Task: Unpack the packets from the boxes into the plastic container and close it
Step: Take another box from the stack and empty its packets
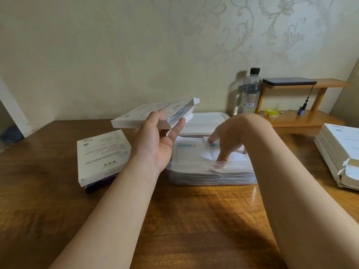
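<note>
My left hand (158,141) grips a flat white box (151,114) with its end flap open, held in the air above the table, left of the container. A clear plastic container (211,175) stands in the middle of the table, holding a stack of white packets (194,152). My right hand (227,138) reaches down into the container, its straight fingers pressing on the top packets. The container's white lid (206,120) lies flat just behind it.
A stack of white boxes (101,154) sits left of the container, and another pile of boxes (342,152) lies at the right edge. At the back right, a water bottle (250,92) stands beside a low wooden shelf (303,121) with a tape roll (272,113) and a phone (289,81).
</note>
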